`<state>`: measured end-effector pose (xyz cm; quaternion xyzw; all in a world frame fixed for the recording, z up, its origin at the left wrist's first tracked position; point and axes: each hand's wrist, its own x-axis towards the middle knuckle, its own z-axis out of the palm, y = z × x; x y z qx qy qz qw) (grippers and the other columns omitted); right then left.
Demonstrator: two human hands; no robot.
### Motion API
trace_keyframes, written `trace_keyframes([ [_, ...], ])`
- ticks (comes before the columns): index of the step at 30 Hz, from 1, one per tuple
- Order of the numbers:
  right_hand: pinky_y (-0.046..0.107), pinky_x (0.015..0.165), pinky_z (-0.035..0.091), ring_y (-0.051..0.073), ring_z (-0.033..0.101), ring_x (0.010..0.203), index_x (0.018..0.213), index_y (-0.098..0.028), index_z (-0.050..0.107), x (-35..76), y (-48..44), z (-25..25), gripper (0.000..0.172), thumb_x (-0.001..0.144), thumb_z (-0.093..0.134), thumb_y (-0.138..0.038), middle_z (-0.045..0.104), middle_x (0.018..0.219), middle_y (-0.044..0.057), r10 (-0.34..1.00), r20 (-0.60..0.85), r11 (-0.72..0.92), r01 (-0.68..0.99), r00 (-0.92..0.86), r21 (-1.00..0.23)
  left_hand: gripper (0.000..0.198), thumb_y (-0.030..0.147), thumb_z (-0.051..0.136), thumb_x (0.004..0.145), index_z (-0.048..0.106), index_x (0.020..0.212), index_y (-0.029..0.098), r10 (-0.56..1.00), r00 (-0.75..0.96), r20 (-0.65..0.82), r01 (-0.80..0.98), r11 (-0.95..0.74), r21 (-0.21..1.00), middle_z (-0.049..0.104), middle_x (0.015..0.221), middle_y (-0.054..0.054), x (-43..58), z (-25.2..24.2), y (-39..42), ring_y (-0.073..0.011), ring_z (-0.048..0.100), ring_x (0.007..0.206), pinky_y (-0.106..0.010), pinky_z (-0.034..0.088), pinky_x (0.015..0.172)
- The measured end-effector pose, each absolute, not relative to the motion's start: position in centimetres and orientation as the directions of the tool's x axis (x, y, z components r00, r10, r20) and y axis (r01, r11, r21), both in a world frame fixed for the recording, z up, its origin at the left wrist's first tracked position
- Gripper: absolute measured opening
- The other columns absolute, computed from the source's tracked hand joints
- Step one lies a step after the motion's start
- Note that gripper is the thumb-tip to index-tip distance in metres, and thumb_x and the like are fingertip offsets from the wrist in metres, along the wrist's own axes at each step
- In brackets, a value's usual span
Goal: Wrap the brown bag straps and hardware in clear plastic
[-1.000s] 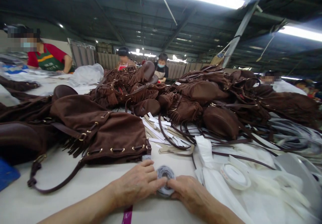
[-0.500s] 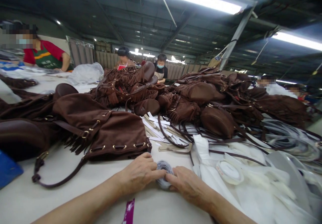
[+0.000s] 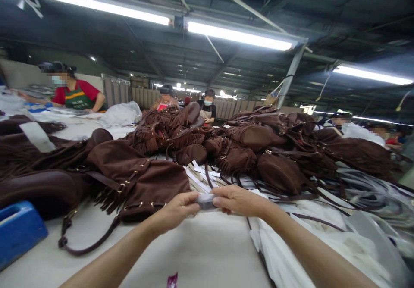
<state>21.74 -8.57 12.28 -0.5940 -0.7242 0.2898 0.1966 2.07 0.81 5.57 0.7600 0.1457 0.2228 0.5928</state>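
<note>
A small bundle of greyish, see-through material [image 3: 206, 201], perhaps plastic, is stretched between my hands just above the table. My left hand [image 3: 177, 211] pinches its left end between thumb and fingers. On the other end, my right hand [image 3: 237, 200] has its fingers and thumb closed. What the bundle is exactly I cannot make out. Right behind my left hand lies a brown fringed bag [image 3: 158, 182] with gold eyelets, its strap [image 3: 89, 250] looping over the table. White and tan paper strips [image 3: 198, 179] are scattered behind the bundle.
Brown bags [image 3: 274, 141] are heaped across the back. A blue container [image 3: 24, 234] stands at the left. White sheeting [image 3: 284, 249] and clear plastic [image 3: 365, 197] cover the right side. A purple scrap [image 3: 172, 280] lies in front. Several people work beyond the table.
Both hands have come up off the tabletop with the grey bundle, which was a rounded coil and now looks flatter. The view has tilted upward.
</note>
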Motion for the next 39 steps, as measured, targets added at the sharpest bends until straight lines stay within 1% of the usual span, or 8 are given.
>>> trace_keyframes([
  [4, 0.020, 0.045, 0.040, 0.014, 0.058, 0.058, 0.099, -0.018, 0.057, 20.2, -7.3, 11.9, 0.033, 0.081, 0.050, -0.045, 0.061, 0.068, -0.001, 0.982, 0.104, 0.020, 0.458, 0.160, -0.889, 0.028, 0.038, 0.069, 0.071, 0.059, 0.084, 0.015, 0.678, 0.730, 0.084, -0.214, 0.110, 0.971, 0.046, 0.067, 0.003, 2.3, 5.2, 0.5, -0.0093, 0.040, 0.060, -0.021, 0.029, 0.059],
  [7, 0.021, 0.047, 0.040, 0.015, 0.058, 0.060, 0.085, -0.017, 0.059, 18.3, -8.0, 10.3, 0.036, 0.078, 0.052, -0.052, 0.064, 0.074, 0.003, 0.913, 0.205, 0.091, 0.314, 0.353, -0.945, 0.038, 0.046, 0.073, 0.069, 0.058, 0.090, 0.017, 0.735, 0.673, 0.074, -0.378, 0.257, 0.889, 0.046, 0.068, 0.003, 2.6, 4.3, -0.1, -0.0095, 0.044, 0.061, -0.021, 0.033, 0.060],
  [10, 0.024, 0.053, 0.041, 0.015, 0.055, 0.059, 0.078, -0.016, 0.063, 16.3, -9.0, 8.5, 0.033, 0.080, 0.054, -0.047, 0.060, 0.065, 0.001, 0.889, 0.283, 0.149, 0.357, 0.360, -0.922, 0.043, 0.046, 0.074, 0.069, 0.057, 0.098, 0.020, 0.729, 0.682, 0.063, -0.443, 0.343, 0.828, 0.048, 0.074, 0.002, 2.7, 3.7, -0.6, -0.0102, 0.048, 0.065, -0.022, 0.037, 0.061],
  [15, 0.029, 0.071, 0.046, 0.021, 0.059, 0.078, 0.091, -0.017, 0.067, 14.4, -9.1, 6.8, 0.029, 0.085, 0.053, -0.041, 0.066, 0.084, 0.005, 0.782, 0.453, 0.245, 0.457, 0.428, -0.855, 0.043, 0.044, 0.076, 0.069, 0.056, 0.099, 0.021, 0.698, 0.716, 0.024, -0.432, 0.415, 0.801, 0.050, 0.076, 0.003, 2.4, 3.2, -0.7, -0.0088, 0.050, 0.067, -0.021, 0.039, 0.065],
  [24, 0.027, 0.059, 0.040, 0.017, 0.055, 0.061, 0.082, -0.018, 0.063, 13.4, -8.9, 6.7, 0.034, 0.089, 0.043, -0.045, 0.057, 0.062, 0.000, 0.816, 0.404, 0.143, 0.533, 0.413, -0.834, 0.042, 0.049, 0.071, 0.073, 0.058, 0.102, 0.021, 0.675, 0.735, 0.072, -0.380, 0.321, 0.867, 0.053, 0.078, 0.000, 2.2, 2.8, -1.0, -0.0119, 0.051, 0.070, -0.024, 0.038, 0.066],
  [30, 0.020, 0.041, 0.024, 0.007, 0.033, 0.042, 0.083, -0.016, 0.056, 13.1, -9.1, 6.3, 0.045, 0.075, 0.057, -0.061, 0.045, 0.055, -0.006, 0.835, 0.181, 0.153, 0.096, 0.519, -0.983, 0.041, 0.051, 0.070, 0.074, 0.059, 0.093, 0.018, 0.720, 0.677, 0.149, -0.373, 0.161, 0.914, 0.050, 0.074, 0.002, 2.7, 3.0, -1.9, -0.0113, 0.046, 0.067, -0.023, 0.037, 0.065],
  [35, 0.019, 0.037, 0.010, 0.003, 0.018, 0.040, 0.090, -0.015, 0.058, 12.7, -9.5, 5.7, 0.061, 0.062, 0.069, -0.067, 0.035, 0.052, -0.011, 0.871, 0.058, 0.120, -0.095, 0.489, -0.988, 0.031, 0.049, 0.058, 0.084, 0.059, 0.088, 0.018, 0.702, 0.624, 0.344, -0.279, -0.211, 0.937, 0.054, 0.079, 0.000, 2.8, 2.8, -2.2, -0.0159, 0.048, 0.076, -0.029, 0.041, 0.073],
  [39, 0.018, 0.040, 0.008, 0.004, 0.012, 0.044, 0.090, -0.013, 0.061, 12.2, -10.5, 5.2, 0.052, 0.066, 0.074, -0.057, 0.020, 0.051, -0.013, 0.843, 0.075, 0.198, -0.176, 0.533, -0.964, 0.021, 0.036, 0.051, 0.090, 0.063, 0.086, 0.020, 0.655, 0.534, 0.535, 0.018, -0.641, 0.767, 0.056, 0.086, -0.005, 2.6, 3.0, -3.5, -0.0226, 0.047, 0.088, -0.036, 0.041, 0.079],
])
